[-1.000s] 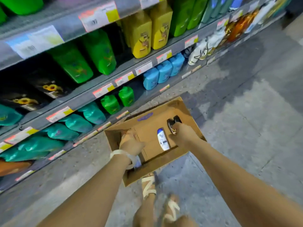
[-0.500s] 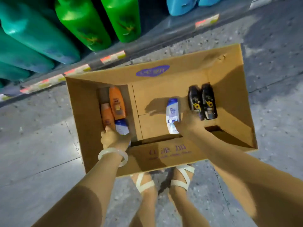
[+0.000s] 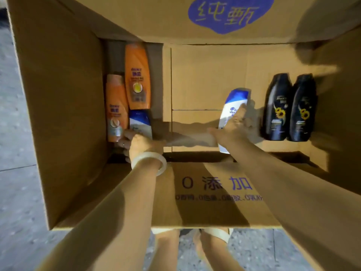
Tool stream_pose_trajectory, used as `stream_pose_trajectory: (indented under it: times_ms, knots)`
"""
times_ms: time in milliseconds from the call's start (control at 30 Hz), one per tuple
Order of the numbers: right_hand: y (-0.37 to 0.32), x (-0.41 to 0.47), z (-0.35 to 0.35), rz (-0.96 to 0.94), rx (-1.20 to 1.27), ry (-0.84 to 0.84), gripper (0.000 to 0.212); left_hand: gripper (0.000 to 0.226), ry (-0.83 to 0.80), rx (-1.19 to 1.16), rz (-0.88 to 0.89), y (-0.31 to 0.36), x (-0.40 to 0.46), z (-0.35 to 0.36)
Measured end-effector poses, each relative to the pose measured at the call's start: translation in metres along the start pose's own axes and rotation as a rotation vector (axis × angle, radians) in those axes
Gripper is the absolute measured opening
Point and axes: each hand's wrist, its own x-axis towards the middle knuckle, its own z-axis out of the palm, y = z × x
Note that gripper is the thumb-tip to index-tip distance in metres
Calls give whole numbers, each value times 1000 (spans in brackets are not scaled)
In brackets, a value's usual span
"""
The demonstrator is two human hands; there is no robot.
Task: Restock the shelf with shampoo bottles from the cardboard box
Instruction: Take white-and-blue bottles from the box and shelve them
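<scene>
Box floor, both hands down inside. Right hand wrapped round lower body of white-and-blue bottle, cap end beyond fingers; two black bottles just right of grip. Left hand gripping base of second white-and-blue bottle, orange bottles touching alongside. Probably stiff plastic, light, glossy and slippery; best held mid-body, not by cap

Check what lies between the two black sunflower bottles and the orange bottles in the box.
Head view: the white-and-blue shampoo bottle gripped by the right hand, over bare cardboard box floor. Nothing else between the black bottles and orange bottles.
</scene>
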Motion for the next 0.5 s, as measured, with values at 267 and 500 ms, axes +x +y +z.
stream_pose_trajectory:
  times_ms: [267,500]
  knots:
    - [-13,7,20,29,-34,187,108,57,-8,-97,119,14,-7,21]
    - [-21,5,4,-11,63,102,108,64,-61,-209,360,20,-30,30]
